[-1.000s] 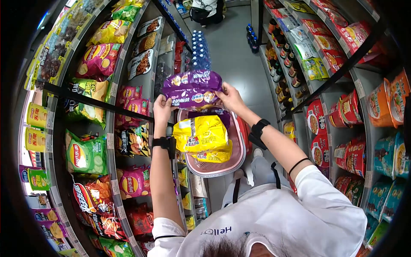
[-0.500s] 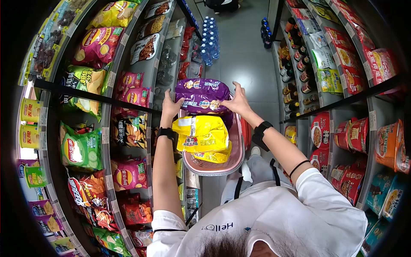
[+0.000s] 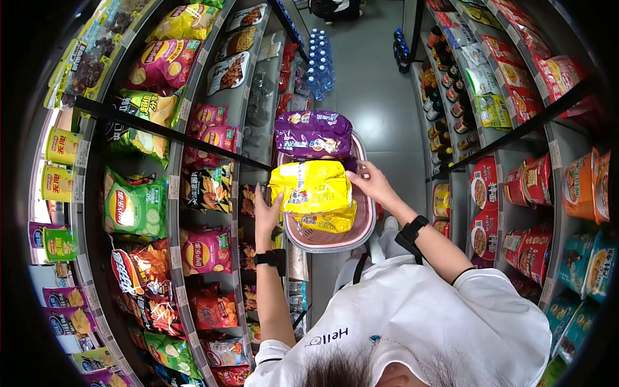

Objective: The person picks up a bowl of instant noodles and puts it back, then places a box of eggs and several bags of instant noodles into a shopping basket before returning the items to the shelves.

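Note:
A pink shopping basket is in front of my body, loaded with noodle multipacks. The purple noodle multipack lies across its far end. Nearer to me is a yellow noodle multipack, partly covering another yellow pack. My left hand is at the left end of the upper yellow pack, thumb near its edge and fingers spread. At the opposite end, my right hand has its thumb against the pack, with the fingers apart. Neither hand is closed around it.
Shelves of chip bags line the left side. Noodle packs and sauce bottles fill shelves on the right. Bottled water stands on the grey aisle floor ahead, and a dark item is at the far end.
Both hands have left the purple multipack and moved back toward me, to the ends of the upper yellow pack. The purple pack now lies across the basket's far end.

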The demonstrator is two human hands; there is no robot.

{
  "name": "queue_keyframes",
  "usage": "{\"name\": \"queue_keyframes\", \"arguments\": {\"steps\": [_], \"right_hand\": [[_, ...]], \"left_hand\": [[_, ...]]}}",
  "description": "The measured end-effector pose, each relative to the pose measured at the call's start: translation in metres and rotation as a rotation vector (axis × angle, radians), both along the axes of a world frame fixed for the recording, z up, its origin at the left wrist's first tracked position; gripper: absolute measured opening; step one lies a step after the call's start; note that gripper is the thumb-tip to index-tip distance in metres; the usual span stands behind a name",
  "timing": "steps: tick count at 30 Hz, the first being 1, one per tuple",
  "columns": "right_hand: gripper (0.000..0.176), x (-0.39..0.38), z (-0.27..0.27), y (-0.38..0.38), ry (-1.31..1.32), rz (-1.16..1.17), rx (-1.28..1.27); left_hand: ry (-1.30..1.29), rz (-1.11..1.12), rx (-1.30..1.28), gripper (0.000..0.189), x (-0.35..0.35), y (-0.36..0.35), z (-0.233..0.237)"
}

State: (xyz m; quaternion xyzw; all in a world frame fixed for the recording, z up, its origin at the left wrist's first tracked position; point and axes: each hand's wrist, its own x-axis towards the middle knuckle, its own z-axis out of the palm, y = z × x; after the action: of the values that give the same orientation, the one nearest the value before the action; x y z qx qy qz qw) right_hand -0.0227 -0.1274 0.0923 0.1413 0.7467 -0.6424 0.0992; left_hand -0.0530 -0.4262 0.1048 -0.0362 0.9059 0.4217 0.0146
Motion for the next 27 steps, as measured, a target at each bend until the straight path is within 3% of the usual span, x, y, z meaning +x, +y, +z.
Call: {"name": "queue_keyframes", "arguments": {"steps": [1,2,4,6,12,14,17,18,20,24,27], "right_hand": [[0.081,0.009,-0.005,-0.012,0.035,0.016,-0.020],[0.079,0.011,-0.030,-0.024,0.010,0.057,0.032],[0.065,0.018,-0.036,-0.040,0.059,0.091,0.026],[0.053,0.025,-0.039,-0.046,0.090,0.038,0.128],[0.017,0.048,-0.033,-0.062,0.191,-0.170,0.321],[0.013,0.067,-0.017,-0.065,0.136,-0.195,0.261],[0.018,0.093,-0.004,-0.070,0.150,-0.277,0.170],[0.019,0.101,0.002,-0.072,0.181,-0.333,0.082],[0.022,0.118,0.003,-0.071,0.207,-0.394,0.043],[0.024,0.167,0.016,-0.056,0.217,-0.523,-0.171],[0.041,0.218,0.040,-0.035,0.185,-0.558,-0.139]], "left_hand": [[-0.191,0.042,0.215,0.074,0.010,0.003,0.005],[-0.166,0.039,0.239,0.068,0.009,-0.015,-0.036],[-0.452,0.113,0.423,0.054,0.020,-0.003,-0.017],[-0.338,0.130,0.452,0.038,0.025,-0.001,-0.032],[-0.005,0.067,0.186,0.028,0.037,-0.022,-0.074],[-0.036,0.065,0.398,0.028,0.052,-0.020,-0.065],[-0.084,0.002,0.566,0.030,0.071,-0.018,-0.038],[-0.110,-0.011,0.460,0.032,0.072,-0.020,-0.030],[-0.041,-0.083,0.642,0.032,0.080,-0.012,-0.011],[-0.054,-0.198,0.576,0.032,0.108,0.017,0.034],[-0.046,-0.317,0.572,0.027,0.131,0.042,0.032]]}}
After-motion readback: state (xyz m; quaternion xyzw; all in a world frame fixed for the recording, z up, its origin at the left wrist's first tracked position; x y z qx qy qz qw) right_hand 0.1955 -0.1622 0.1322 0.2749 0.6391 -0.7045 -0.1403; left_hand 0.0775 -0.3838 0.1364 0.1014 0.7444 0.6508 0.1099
